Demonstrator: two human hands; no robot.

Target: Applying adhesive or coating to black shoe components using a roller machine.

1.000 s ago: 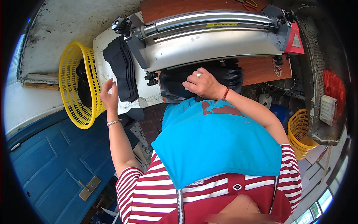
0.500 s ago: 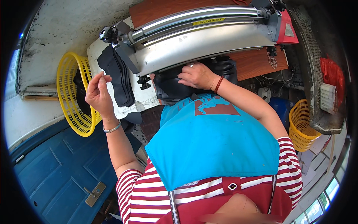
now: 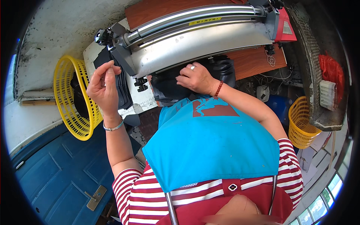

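My left hand [image 3: 105, 84] is raised between a yellow plastic basket [image 3: 64, 95] and a metal roller machine [image 3: 198, 41]. Its thumb and fingertips are drawn together; anything between them is too small to make out. Behind it, a stack of black flat pieces [image 3: 122, 88] lies on the white table [image 3: 146, 102], partly covered by the hand. My right hand [image 3: 197, 78] rests with bent fingers on soft black sheet pieces [image 3: 165, 84] at the machine's front edge, gripping the topmost ones. Their far side is hidden under the machine.
Dark pieces sit inside the yellow basket. A black knob [image 3: 141, 84] juts from the machine's near left corner. On the right are a second yellow basket [image 3: 301, 125], loose cables [image 3: 279, 77] and a ledge with a red bag [image 3: 332, 73]. A blue door [image 3: 62, 168] stands lower left.
My left hand has risen slightly, now overlapping the stack of black pieces. My right hand stays on the black sheets. The whole view has shifted a little.
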